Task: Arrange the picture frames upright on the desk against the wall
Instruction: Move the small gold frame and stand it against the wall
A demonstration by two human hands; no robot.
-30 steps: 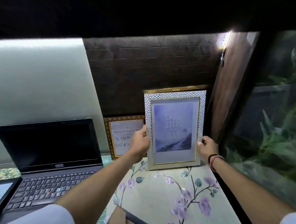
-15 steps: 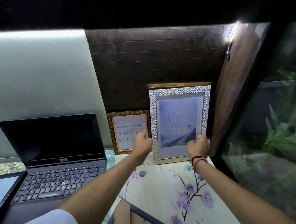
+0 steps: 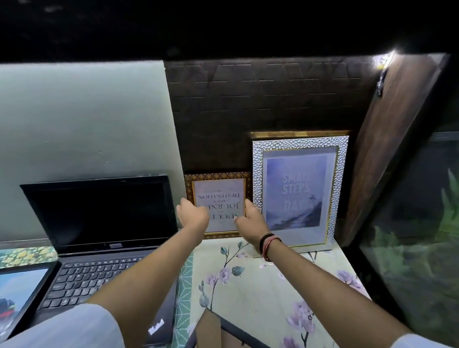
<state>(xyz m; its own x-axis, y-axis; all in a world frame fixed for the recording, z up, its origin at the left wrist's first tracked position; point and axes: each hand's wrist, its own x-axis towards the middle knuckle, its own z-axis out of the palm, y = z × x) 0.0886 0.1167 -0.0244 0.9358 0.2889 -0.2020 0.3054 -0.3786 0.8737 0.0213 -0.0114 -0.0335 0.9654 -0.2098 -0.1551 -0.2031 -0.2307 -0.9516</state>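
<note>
At the far left, about eight o'clock in the view, a dark-framed picture (image 3: 2, 295) lies on the desk, its corner cut off by the edge, and just beside it stands an open laptop (image 3: 100, 236) with a black screen facing the person. From six o'clock both bare forearms reach forward toward the wall (image 3: 253, 100). The left hand (image 3: 193, 216) is loosely curled with the fingers bent inward at the left edge of the small gold frame (image 3: 217, 203); whether it actually touches the frame cannot be told. That small gold frame stands upright against the dark tiled wall at roughly twelve o'clock, and its printed text reads upside down. The right hand (image 3: 251, 221), wearing a dark and red wristband (image 3: 268, 245), sits at the frame's right edge with the thumb raised and the fingers partly curled, near the glass; a firm grip cannot be confirmed. Just beside it, at one o'clock, the tall silver frame (image 3: 296, 188) stands upright on the flowered desk cover (image 3: 257, 289), leaning back on the wall, with the top of another gold frame (image 3: 299, 132) showing behind it. At six o'clock, the corner of a black frame (image 3: 230, 341) shows its brown backing.
</note>
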